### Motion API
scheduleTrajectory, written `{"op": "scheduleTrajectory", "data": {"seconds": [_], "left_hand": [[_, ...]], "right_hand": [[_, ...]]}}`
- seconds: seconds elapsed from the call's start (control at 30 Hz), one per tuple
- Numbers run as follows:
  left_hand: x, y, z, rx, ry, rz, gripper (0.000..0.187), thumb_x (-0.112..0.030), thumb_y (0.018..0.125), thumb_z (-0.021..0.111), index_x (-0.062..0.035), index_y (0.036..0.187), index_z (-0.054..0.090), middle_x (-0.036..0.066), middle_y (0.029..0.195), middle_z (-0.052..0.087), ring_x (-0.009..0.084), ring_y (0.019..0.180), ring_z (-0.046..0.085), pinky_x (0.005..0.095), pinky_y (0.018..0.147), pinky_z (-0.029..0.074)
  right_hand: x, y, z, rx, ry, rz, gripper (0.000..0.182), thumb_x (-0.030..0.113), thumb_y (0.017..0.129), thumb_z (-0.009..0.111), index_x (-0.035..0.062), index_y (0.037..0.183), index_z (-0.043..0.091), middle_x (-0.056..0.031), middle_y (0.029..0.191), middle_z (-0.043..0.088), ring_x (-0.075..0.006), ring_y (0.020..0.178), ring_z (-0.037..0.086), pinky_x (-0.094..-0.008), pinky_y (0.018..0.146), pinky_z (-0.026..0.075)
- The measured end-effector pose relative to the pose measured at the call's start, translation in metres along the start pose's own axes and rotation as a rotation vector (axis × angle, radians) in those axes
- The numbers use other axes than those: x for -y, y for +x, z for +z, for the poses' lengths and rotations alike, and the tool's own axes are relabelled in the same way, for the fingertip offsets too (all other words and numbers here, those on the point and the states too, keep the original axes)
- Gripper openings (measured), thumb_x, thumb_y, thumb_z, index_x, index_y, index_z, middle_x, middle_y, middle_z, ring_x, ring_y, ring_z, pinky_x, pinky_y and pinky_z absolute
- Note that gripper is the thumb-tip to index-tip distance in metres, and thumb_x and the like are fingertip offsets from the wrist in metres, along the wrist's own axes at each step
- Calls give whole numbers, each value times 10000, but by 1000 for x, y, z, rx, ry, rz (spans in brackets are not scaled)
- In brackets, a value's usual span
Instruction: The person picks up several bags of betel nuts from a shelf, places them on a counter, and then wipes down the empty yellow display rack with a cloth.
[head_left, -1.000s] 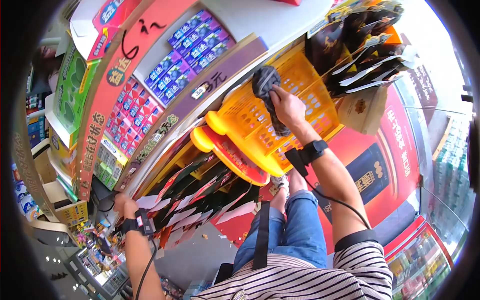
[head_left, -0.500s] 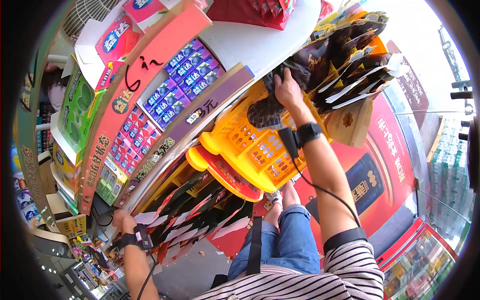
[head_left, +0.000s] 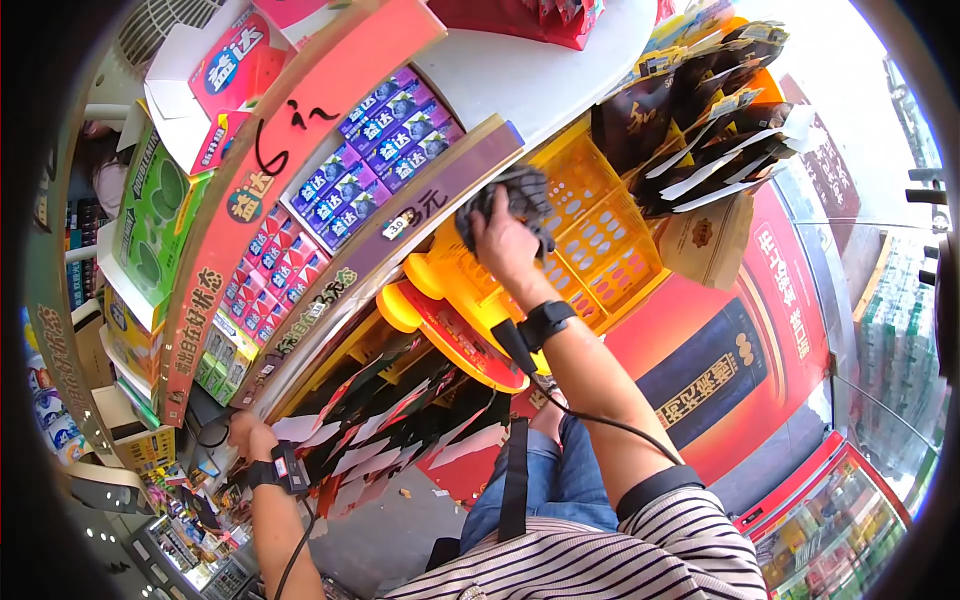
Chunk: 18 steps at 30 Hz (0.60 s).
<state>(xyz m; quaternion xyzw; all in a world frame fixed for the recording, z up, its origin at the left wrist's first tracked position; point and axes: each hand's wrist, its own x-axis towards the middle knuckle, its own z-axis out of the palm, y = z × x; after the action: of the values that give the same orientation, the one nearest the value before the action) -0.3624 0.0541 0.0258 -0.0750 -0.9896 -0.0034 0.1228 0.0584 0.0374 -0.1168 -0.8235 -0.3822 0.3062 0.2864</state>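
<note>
A dark grey checked cloth (head_left: 525, 195) is bunched under my right hand (head_left: 503, 240), which presses it at the left side of a yellow plastic rack (head_left: 600, 235) with slotted compartments. The fingers bend over the cloth. My left hand (head_left: 248, 437) is at the lower left, by the bottom end of the shelf with gum boxes; its fingers are partly hidden and what they touch is unclear. Purple gum packs (head_left: 400, 125) and pink gum packs (head_left: 270, 270) lie on the shelf between the two hands.
Dark snack bags (head_left: 690, 110) hang at the rack's upper right. More hanging packets (head_left: 400, 430) are below it. A red poster (head_left: 790, 290) stands at the right, a glass-fronted display (head_left: 830, 530) at the lower right. A white counter (head_left: 480, 85) runs along the top.
My right hand has moved left with the cloth, from the rack's upper right to its left side. More of the rack's compartments now show. My left hand has barely moved.
</note>
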Motion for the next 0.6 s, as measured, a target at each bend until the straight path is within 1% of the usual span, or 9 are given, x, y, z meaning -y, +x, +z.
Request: {"op": "scheduleTrajectory", "data": {"seconds": [0.07, 0.13, 0.17, 0.27, 0.37, 0.4, 0.43, 0.47, 0.6], "left_hand": [[0, -1, -1, -4, -17, 12, 237, -97, 676, 595, -31, 903, 568, 152, 1001, 561, 303, 910, 554, 378, 753, 458], [0, -1, -2, -2, -39, 11, 245, -117, 686, 575, -22, 911, 558, 165, 995, 557, 311, 911, 550, 387, 759, 452], [0, 0, -1, -1, -51, 7, 250, -127, 691, 566, -17, 915, 553, 172, 991, 555, 315, 911, 548, 391, 762, 449], [0, 1, 0, 6, -74, 7, 270, -157, 705, 536, -2, 926, 538, 191, 981, 549, 328, 912, 543, 405, 770, 439], [0, 1, -2, 12, -92, 2, 297, -188, 719, 506, 12, 938, 523, 210, 971, 544, 341, 912, 537, 419, 779, 429], [-2, 0, -4, 9, -136, -33, 306, -198, 724, 496, 17, 942, 518, 217, 968, 542, 345, 913, 535, 423, 782, 426], [-3, 0, -6, 15, -177, -64, 317, -208, 729, 487, 22, 946, 513, 223, 965, 540, 349, 913, 533, 428, 785, 423], [-7, 1, -2, -17, -368, -241, 410, -283, 739, 450, 45, 984, 475, 254, 977, 518, 375, 940, 510, 452, 823, 394], [2, 10, 7, 57, -102, 77, 231, -77, 730, 511, -18, 951, 551, 210, 995, 538, 352, 913, 539, 403, 771, 449]], "right_hand": [[-3, -1, -1, 40, -101, -30, 533, 384, 804, 436, 100, 1229, 285, -207, 686, 582, -356, 633, 579, -447, 549, 444], [-13, 10, -11, 4, -168, -106, 471, 376, 817, 420, 148, 1219, 329, -181, 696, 590, -340, 651, 582, -439, 563, 446], [-18, 17, -17, -37, -158, -107, 399, 370, 826, 406, 183, 1178, 399, -166, 720, 596, -342, 662, 579, -435, 583, 447], [-28, 38, -34, -117, -195, -80, 356, 367, 833, 396, 176, 1126, 458, -184, 793, 583, -350, 727, 572, -442, 632, 447], [-35, 54, -47, -192, -210, 72, 386, 367, 840, 366, 180, 1175, 405, -206, 895, 540, -371, 810, 549, -453, 685, 439], [-36, 62, -57, -200, -208, 160, 403, 342, 845, 360, 144, 1196, 357, -199, 929, 516, -361, 845, 543, -454, 699, 436], [-43, 75, -67, -228, -218, 149, 421, 343, 838, 367, 126, 1198, 347, -208, 937, 517, -360, 861, 540, -454, 701, 436], [-45, 83, -76, -259, -229, 139, 439, 344, 831, 374, 107, 1200, 338, -216, 944, 519, -359, 877, 536, -454, 704, 436], [-47, 90, -84, -220, -312, 35, 473, 358, 804, 411, 58, 1162, 339, -224, 903, 549, -351, 841, 556, -442, 692, 446]]}}
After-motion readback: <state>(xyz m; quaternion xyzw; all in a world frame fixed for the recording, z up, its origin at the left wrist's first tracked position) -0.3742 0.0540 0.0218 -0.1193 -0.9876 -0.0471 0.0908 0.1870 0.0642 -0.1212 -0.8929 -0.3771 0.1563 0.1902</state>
